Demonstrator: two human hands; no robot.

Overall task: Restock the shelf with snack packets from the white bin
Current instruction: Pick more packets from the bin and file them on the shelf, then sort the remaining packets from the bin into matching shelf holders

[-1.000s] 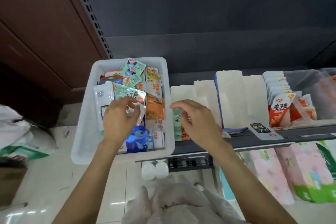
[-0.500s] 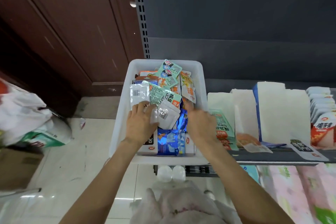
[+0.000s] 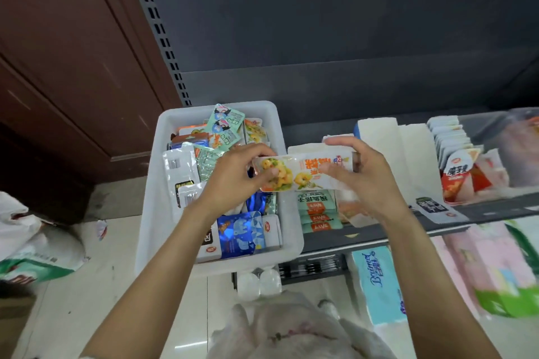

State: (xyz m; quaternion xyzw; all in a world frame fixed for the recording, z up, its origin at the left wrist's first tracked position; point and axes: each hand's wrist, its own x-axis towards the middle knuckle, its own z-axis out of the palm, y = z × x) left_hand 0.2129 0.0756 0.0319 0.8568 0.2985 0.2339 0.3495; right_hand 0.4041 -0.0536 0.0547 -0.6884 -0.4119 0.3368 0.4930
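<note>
Both hands pinch one snack packet [image 3: 303,173] by its ends, left hand [image 3: 233,181] and right hand [image 3: 364,181], above the white bin [image 3: 151,192]'s right rim; keep it level; probably file it behind the green packets [image 3: 316,210] at the shelf [image 3: 364,234]'s front edge.

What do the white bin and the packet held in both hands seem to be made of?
White bin: likely moulded plastic, smooth and slightly translucent, with rounded rim. Shrimp-print snack packet: thin glossy plastic film, judging by its sheen and printed surface, held by left hand and right hand.
</note>
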